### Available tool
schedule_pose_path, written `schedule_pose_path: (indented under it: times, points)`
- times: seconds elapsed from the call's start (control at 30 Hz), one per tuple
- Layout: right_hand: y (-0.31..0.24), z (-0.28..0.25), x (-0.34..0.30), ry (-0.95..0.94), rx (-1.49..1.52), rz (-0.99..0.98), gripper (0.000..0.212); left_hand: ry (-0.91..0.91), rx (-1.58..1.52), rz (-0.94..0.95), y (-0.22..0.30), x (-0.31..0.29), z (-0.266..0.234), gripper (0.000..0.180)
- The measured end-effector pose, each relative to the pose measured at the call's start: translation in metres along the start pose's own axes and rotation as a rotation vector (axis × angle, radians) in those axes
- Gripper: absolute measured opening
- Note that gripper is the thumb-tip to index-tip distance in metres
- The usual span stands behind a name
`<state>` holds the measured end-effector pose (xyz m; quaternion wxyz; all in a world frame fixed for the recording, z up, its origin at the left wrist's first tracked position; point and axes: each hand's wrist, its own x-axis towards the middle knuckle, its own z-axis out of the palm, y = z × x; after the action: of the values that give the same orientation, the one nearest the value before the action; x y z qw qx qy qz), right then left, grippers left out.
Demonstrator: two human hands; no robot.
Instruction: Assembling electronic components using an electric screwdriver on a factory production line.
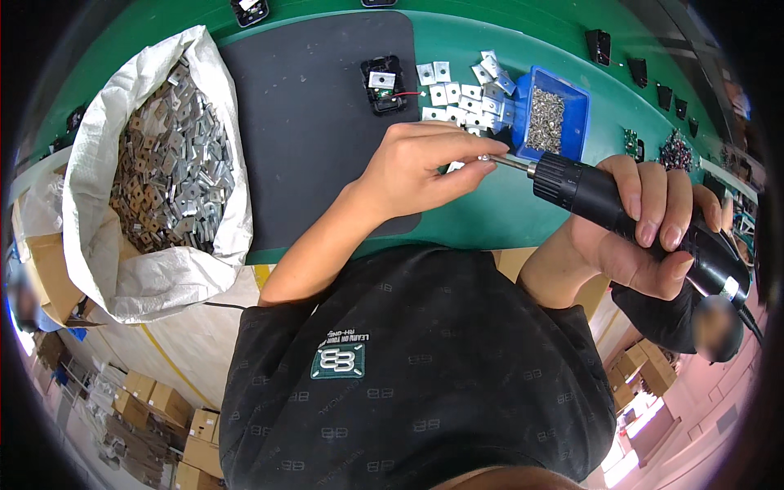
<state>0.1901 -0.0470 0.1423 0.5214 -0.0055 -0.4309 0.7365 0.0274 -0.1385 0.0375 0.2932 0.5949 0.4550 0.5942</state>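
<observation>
Green counter [457, 49], dark grey mat [318, 122], blue tray [578, 110] of silvery screws [545, 121] — white sack [155, 282], black screwdriver [596, 196].

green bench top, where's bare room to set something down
The dark grey rubber mat is mostly bare between the white woven sack of metal plates and the small black housing. Crowded: loose square plates beside the blue screw bin, above both hands.

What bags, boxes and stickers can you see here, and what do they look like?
White woven plastic sack: left of the green table, open, full of small silver metal plates.
Blue plastic bin: on the table's far right, rectangular, holding silver screws.
Brown cardboard boxes: on the floor, lower left, stacked.
</observation>
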Motion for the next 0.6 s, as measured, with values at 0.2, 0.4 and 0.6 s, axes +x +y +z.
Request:
schedule_pose_path:
  times: [0.2,0.4,0.6]
  points:
    - [-0.002,-0.010,0.001,-0.100,0.062,0.003,0.043,0.044,0.154,0.050,0.000,-0.002,-0.004,0.022]
    - [0.004,0.000,0.003,-0.001,-0.015,0.009,0.034,0.026,0.170,0.044,0.002,0.000,-0.008,0.023]
    - [0.002,-0.001,0.004,-0.033,0.004,0.040,0.033,0.020,0.140,0.104,0.002,0.000,-0.008,0.023]
